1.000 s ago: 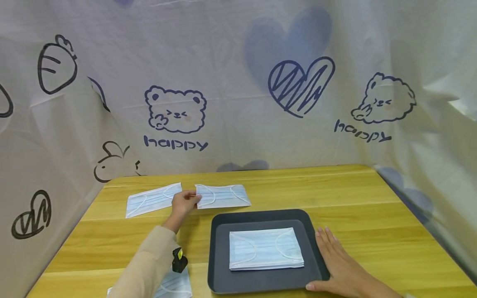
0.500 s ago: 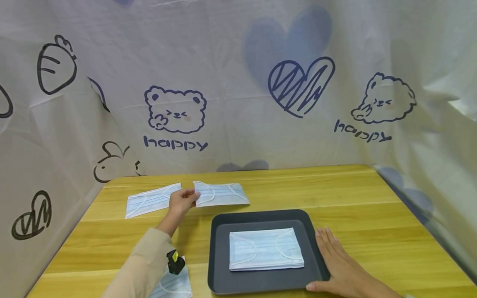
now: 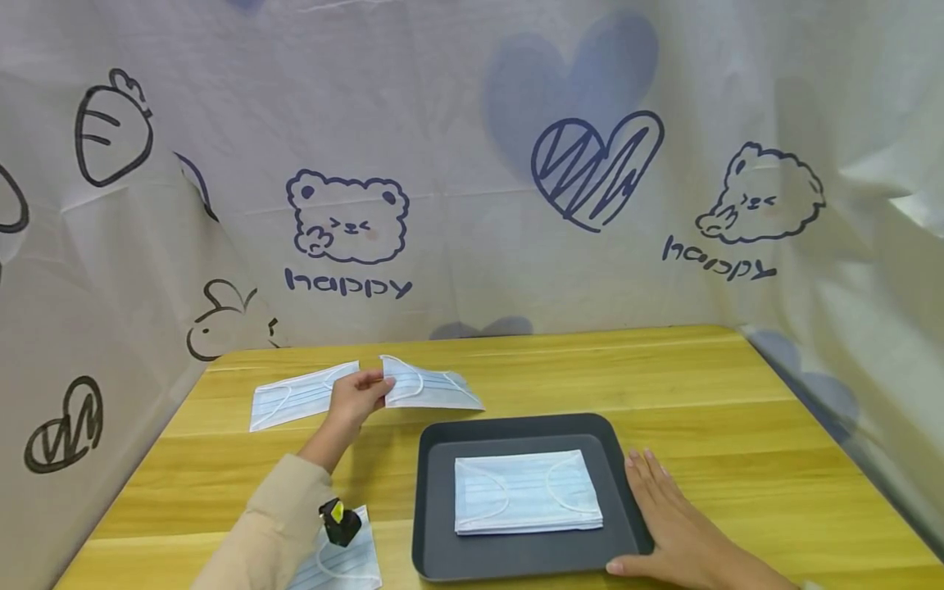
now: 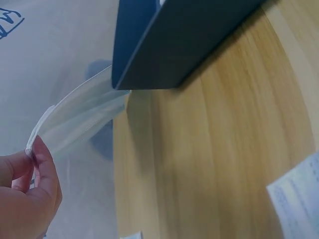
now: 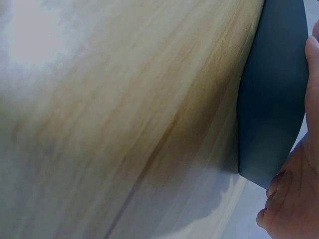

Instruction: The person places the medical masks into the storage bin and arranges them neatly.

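Note:
My left hand (image 3: 356, 403) pinches the left end of a light blue face mask (image 3: 428, 389) with white ear loops. The mask is lifted at that end and sags to the right; in the left wrist view the mask (image 4: 82, 112) hangs bowed from thumb and fingertips. A dark grey tray (image 3: 435, 492) lies in front of me, bearing a stack of face masks (image 3: 527, 496). Against the tray's right side rests my right hand (image 3: 674, 524), fingers straight, thumb at the near corner. The right wrist view has the right hand (image 5: 299, 184) along the tray wall (image 5: 271, 94).
Another face mask (image 3: 291, 401) lies flat at the far left, partly behind the left hand. One more mask (image 3: 350, 561) is near the front, partly covered by the left sleeve (image 3: 269, 520). A printed cloth (image 3: 457, 164) rises behind the wooden table (image 3: 737, 426).
My left hand has moved slightly left and toward me, raising the mask's left end, and the mask has bent more. The right hand and tray stay put.

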Available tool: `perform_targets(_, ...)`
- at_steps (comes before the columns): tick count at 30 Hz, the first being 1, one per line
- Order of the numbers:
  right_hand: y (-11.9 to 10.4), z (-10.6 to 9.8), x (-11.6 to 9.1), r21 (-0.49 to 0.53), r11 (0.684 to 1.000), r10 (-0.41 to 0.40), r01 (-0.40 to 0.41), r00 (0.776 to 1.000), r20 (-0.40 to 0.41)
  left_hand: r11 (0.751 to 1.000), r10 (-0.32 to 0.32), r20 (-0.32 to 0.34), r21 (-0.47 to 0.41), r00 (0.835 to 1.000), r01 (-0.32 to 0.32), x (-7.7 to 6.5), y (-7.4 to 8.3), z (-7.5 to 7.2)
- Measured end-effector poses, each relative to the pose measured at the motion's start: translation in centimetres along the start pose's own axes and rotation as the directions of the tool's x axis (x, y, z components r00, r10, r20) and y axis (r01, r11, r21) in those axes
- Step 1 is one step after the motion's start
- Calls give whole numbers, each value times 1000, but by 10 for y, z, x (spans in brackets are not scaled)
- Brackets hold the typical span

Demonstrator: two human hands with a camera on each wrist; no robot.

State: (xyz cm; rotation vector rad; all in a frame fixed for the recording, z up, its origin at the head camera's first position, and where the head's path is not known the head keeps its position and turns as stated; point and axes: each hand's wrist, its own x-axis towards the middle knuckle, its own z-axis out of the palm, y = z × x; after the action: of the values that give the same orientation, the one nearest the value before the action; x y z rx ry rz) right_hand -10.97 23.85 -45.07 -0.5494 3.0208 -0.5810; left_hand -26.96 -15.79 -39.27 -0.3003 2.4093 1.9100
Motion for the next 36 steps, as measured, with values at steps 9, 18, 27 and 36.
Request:
perform_targets(9,0,-1,0,12,1000,0,0,1000,8,999,12,41,-30,999,-11,-7,14,-1)
perform_targets(18,-1,-1,0,-66,997,-36,34,999,-34,996,13,97,-90,995,-5,-19,20,4)
perform_targets(27,-1,-1,1,-77,996,-43,40,998,-34,994,-6,140,-109,990,22,-35,20,12)
perform_targets(36,-1,0,0,-81,996,-37,33,999,-38,985,-35,160,-159,986,61,-46,19,23)
